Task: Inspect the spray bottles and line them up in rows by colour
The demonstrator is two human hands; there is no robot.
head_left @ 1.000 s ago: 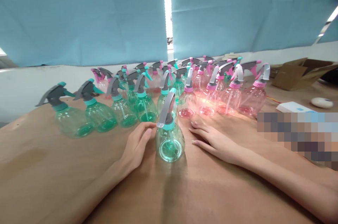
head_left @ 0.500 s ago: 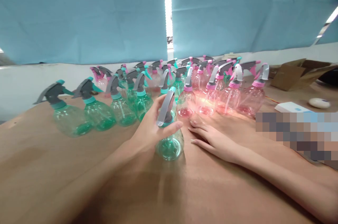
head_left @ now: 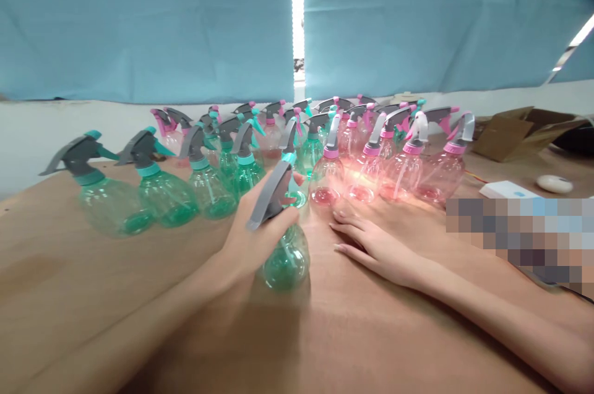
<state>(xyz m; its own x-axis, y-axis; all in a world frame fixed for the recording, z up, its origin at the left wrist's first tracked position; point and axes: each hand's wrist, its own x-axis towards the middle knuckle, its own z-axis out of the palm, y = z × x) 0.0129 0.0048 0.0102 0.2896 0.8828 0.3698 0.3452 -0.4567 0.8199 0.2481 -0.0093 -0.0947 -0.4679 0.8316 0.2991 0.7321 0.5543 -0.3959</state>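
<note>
A probably light bottle (head_left: 286, 261) is aptly neck-held by the left hand (head_left: 248, 236), inside the table (head_left: 69, 276)'s left edge; right hand (head_left: 366, 240) spread.

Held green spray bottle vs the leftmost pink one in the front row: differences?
Colour: the held green bottle is tinted green with a turquoise nozzle tip; the pink bottle is tinted pink with a pink collar.
Contact: the left hand wraps the green bottle's neck; no hand grips the pink bottle.
Position: the green bottle is nearer the camera than the pink bottle.
Shared: see-through bodies, grey spray heads.
</note>
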